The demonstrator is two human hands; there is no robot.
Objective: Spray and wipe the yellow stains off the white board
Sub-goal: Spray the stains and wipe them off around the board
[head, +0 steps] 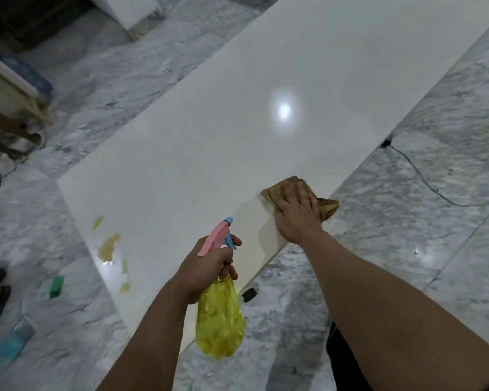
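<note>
A: Where do we have room on the white board [237,142]?

B: Beyond our right hand [295,214] the board runs long and bare toward the far end, with only a light glare on it. Its long edge passes right under that hand, and the marble floor [407,221] begins just past it, where a black cable [424,179] trails away.

A: And the grip on that side?

B: Fingers flat and spread, palm pressing the brown cloth [326,206] onto the board at the edge; part of the cloth hangs over toward the floor.

A: The other grip?

B: Our left hand [206,270] curls round the neck of the spray bottle [219,320], one finger at the blue trigger below the pink head, held above the board's near edge.

A: What is in the bottle?

B: It is clear yellow; how full it is we cannot tell.

A: The stains?

B: The yellow stains [109,246] lie to the left of the left grip, near the board's short end, well apart from the cloth. Farther left, a green block [56,286] sits on the floor.
</note>
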